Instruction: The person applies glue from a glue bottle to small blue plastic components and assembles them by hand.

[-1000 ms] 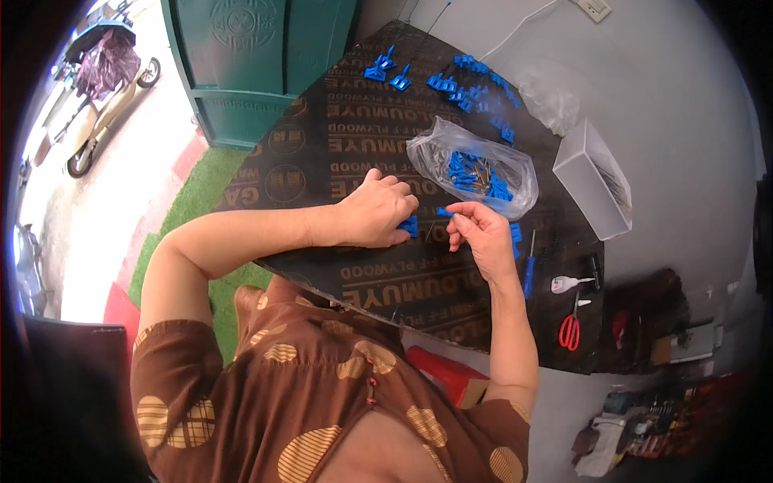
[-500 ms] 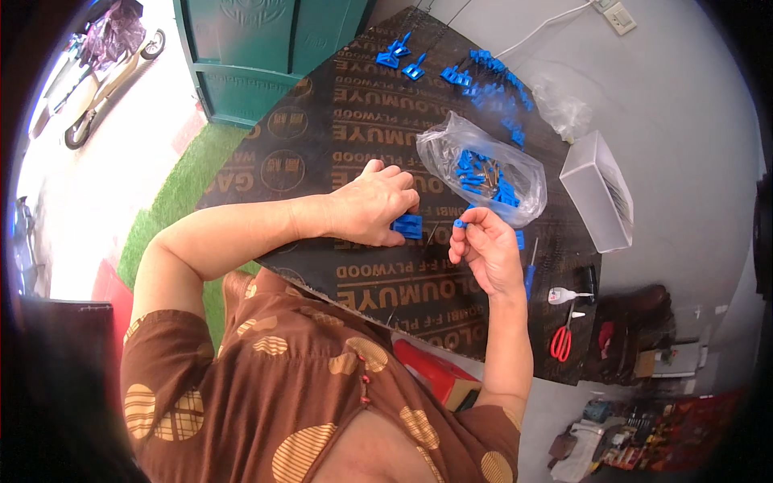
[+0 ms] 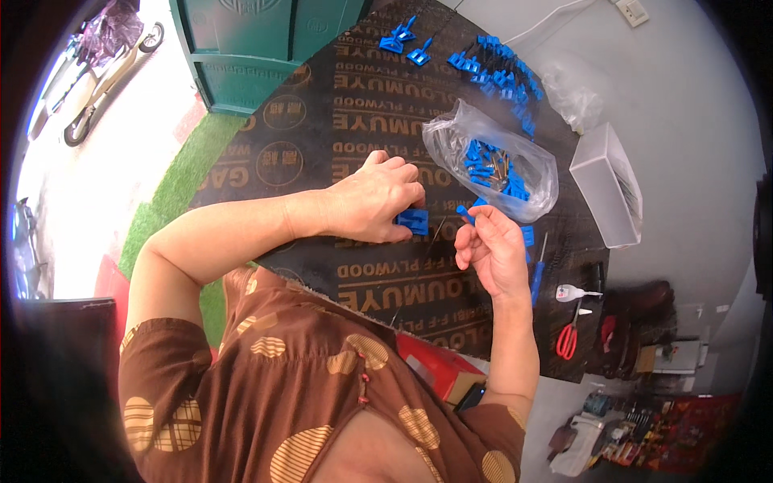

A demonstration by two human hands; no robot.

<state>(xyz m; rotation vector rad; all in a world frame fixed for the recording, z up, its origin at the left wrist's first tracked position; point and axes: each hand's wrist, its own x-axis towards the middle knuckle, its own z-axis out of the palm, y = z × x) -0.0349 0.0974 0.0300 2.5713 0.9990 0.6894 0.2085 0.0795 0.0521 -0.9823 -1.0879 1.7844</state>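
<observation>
On the dark plywood board, my left hand (image 3: 377,200) is closed on a blue plastic block (image 3: 414,221), thumb at its near side and fingers over its far edge. To the right, my right hand (image 3: 493,245) pinches a small blue plastic piece (image 3: 465,214) between thumb and fingertips, held up apart from the block. A thin metal rod (image 3: 439,230) lies between the two hands. Just beyond my right hand is an open clear plastic bag (image 3: 538,201) with blue plastic parts (image 3: 485,163) and metal pieces in it. Another blue part (image 3: 527,235) shows beside my right hand.
A blue-handled screwdriver (image 3: 538,279), a small white bottle (image 3: 568,293) and red-handled scissors (image 3: 567,341) lie on the right. A white bin (image 3: 596,193) stands by the wall. Several blue pieces with thin rods (image 3: 503,79) are spread along the board's far edge.
The small blue piece in my right hand has tilted, so more of its length shows. My left hand keeps its hold on the block. The whole view has shifted slightly.
</observation>
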